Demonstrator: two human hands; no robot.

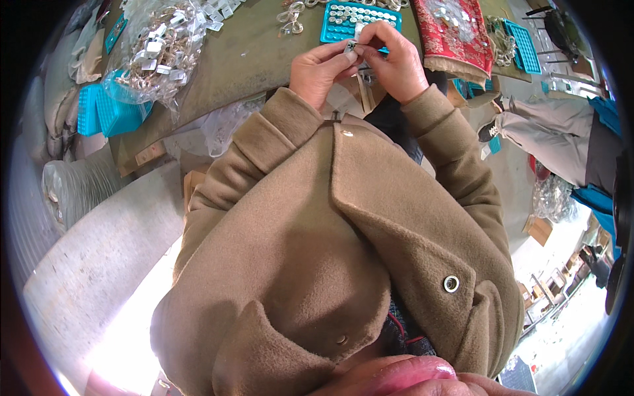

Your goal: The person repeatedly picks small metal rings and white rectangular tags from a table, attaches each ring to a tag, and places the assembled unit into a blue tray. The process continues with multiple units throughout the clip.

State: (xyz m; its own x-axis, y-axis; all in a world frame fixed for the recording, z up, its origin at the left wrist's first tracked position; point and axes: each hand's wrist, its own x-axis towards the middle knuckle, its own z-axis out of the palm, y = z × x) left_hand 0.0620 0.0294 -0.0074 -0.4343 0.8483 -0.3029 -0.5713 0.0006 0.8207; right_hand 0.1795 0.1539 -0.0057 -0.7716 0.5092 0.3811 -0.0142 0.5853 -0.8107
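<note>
Small piece (350,47), dark and pale, held up between the two hands at the near edge of the worktop (244,49); it lies at the fingertips of both, not on the surface. Left hand (316,74) pinches it from the left, thumb and forefinger; right hand (398,63) meets it from the right, thumb and forefinger also closed on it. Neither hand is free. Long axis of the piece: too small and too covered by fingers to tell. A white bit (359,30) shows against the right forefinger; whether joined to the piece, cannot tell. Key relation: the teal tray (328,37) sits just beyond the piece, toward the worktop's far edge, its long side running left to right, roughly across the wearer's front. Right hand looks the nearer, overlapping the tray's near right corner in this view; left hand stands off its near left corner. Rows of round white parts (360,14) fill the tray's far side; nearer cells look bare. Left of the hands, toward the worktop's left edge, a clear bag (155,48) of white connectors. On the right side, red patterned cloth (434,56).
</note>
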